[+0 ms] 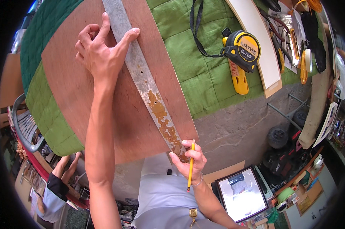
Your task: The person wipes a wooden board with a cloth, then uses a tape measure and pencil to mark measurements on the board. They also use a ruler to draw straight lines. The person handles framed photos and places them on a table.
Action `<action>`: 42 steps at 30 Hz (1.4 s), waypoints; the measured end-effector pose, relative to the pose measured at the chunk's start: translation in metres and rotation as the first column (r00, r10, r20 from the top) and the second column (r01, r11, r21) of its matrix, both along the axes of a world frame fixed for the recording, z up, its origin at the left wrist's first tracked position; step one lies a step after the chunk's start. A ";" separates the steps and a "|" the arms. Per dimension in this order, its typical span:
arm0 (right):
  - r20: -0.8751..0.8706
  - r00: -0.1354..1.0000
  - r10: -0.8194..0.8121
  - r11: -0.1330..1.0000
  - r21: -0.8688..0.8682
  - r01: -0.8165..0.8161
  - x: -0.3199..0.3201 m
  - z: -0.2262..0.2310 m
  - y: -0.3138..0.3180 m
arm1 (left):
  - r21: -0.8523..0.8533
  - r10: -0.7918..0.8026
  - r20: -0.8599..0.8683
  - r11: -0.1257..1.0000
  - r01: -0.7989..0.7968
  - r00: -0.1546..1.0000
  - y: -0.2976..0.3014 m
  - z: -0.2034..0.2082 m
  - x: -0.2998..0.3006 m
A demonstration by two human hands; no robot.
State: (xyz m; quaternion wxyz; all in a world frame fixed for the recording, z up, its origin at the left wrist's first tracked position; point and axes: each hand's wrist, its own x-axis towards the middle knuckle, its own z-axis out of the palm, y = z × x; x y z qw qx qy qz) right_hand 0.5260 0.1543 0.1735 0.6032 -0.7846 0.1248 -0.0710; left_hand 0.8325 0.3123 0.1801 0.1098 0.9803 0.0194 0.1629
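Note:
A long, flat metal straightedge, grey with worn brown-yellow patches, lies slantwise across a reddish-brown plywood sheet. My left hand braces the strip near its far part, thumb over the right edge and index fingertip at the left edge, the other fingers bent. At the near end of the strip, my right hand has its thumb and fingers about the strip's end. A yellow pencil is held in that hand too, eraser end toward me. Whether the right fingertips press the metal is hard to tell.
Green quilted cloth lies under the plywood. To the right rest a black-and-yellow tape measure, a yellow utility knife and a white strip. Assorted hand tools lie beyond. Another person is at lower left.

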 end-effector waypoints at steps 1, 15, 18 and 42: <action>-0.002 1.000 0.005 1.000 0.003 -0.005 0.001 0.000 0.000 | -0.007 -0.001 -0.003 1.000 0.001 1.000 0.000 0.000 0.000; 0.097 0.995 -0.017 1.000 -0.019 0.019 0.002 -0.006 0.000 | 0.010 -0.003 0.001 1.000 0.003 1.000 0.005 -0.003 0.002; 0.092 0.996 -0.016 1.000 -0.012 0.017 0.003 -0.005 0.000 | 0.011 -0.003 0.000 1.000 0.003 1.000 0.007 -0.006 0.002; 0.087 0.996 -0.006 0.999 -0.042 0.010 0.004 -0.004 -0.001 | -0.016 -0.005 0.028 1.000 0.005 1.000 0.001 -0.005 0.003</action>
